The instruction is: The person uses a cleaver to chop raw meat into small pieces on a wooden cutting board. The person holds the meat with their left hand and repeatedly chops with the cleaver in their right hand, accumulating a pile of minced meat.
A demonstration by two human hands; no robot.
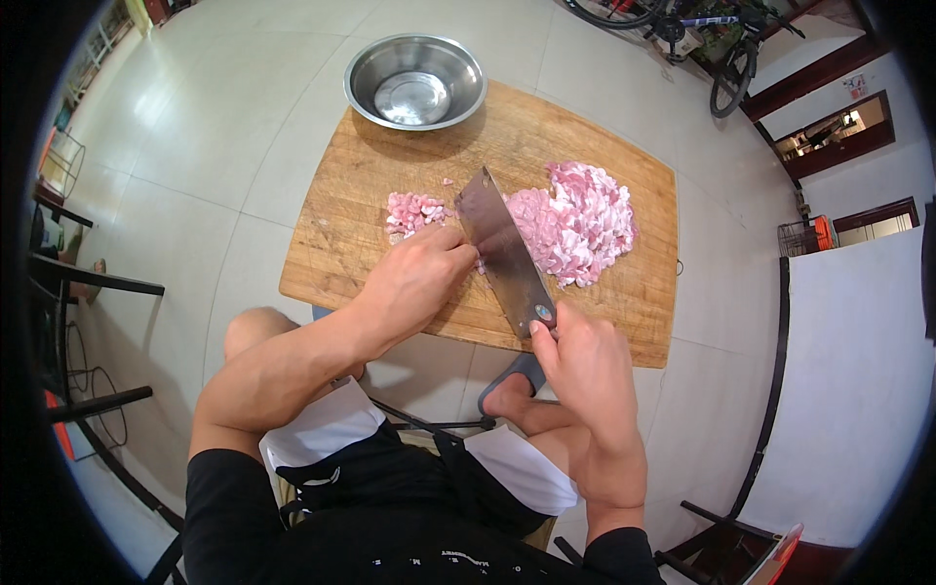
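My right hand (590,370) grips the handle of a broad metal cleaver (500,239), whose blade slants up and to the left across the wooden cutting board (375,166). Just left of the blade, my left hand (419,278) has its fingers curled and pressed down, with a bit of pink raw meat (480,265) at the fingertips. Beyond its knuckles lies a small heap of diced meat (413,211). A larger mound of sliced pink and white meat (593,226) spreads out right of the cleaver. The blade's lower edge is partly hidden by my fingers.
A steel bowl (470,86) stands at the board's far left edge, with no food visible inside. Pale floor tiles (263,127) surround the board. A bicycle (682,34) stands at the far right; black chair legs (102,278) are at the left.
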